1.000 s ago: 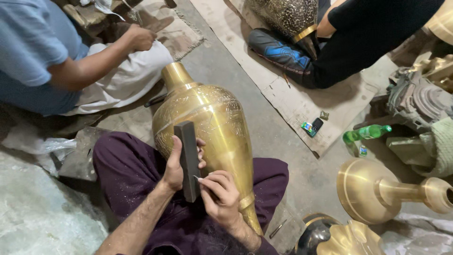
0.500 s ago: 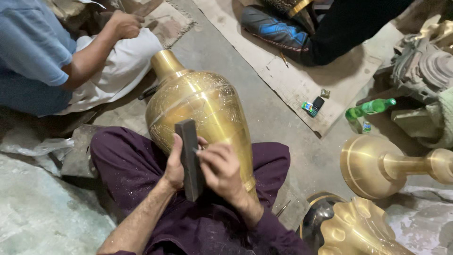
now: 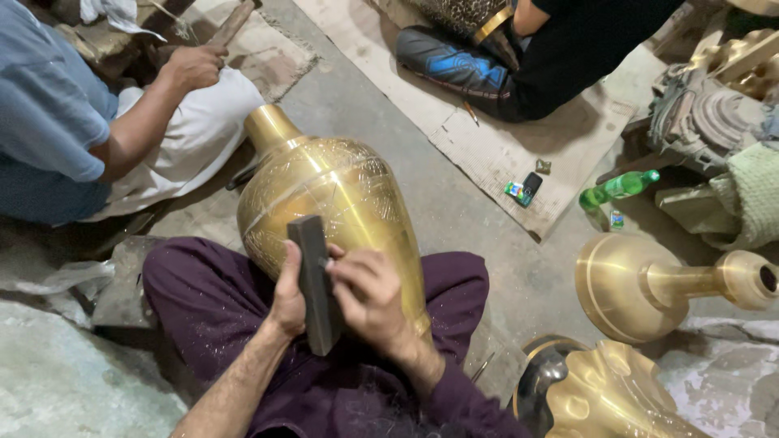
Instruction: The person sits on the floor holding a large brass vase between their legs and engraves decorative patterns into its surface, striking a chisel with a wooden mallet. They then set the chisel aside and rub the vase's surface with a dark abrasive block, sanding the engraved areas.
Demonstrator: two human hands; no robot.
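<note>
A large engraved brass vase point(image 3: 333, 195) lies across my lap, neck pointing away from me. My left hand point(image 3: 288, 296) grips a dark flat rectangular block point(image 3: 312, 280), held upright against the vase's body. My right hand point(image 3: 369, 296) is closed beside the block, fingertips pinched on something small at the block's edge; what it pinches is too small to make out. Both hands rest on the lower part of the vase, above my purple trousers point(image 3: 203, 300).
A person in a blue shirt point(image 3: 49, 113) sits at the far left, hand point(image 3: 195, 65) on a wooden handle. Another person in black point(image 3: 568, 49) sits at the top on cardboard point(image 3: 503, 154). A green bottle point(image 3: 617, 188) and brass pieces point(image 3: 641, 284) lie at right.
The view has shifted slightly; my hands stay on the block and vase, the right hand settling closer to the block's edge. The person at left raised their hand.
</note>
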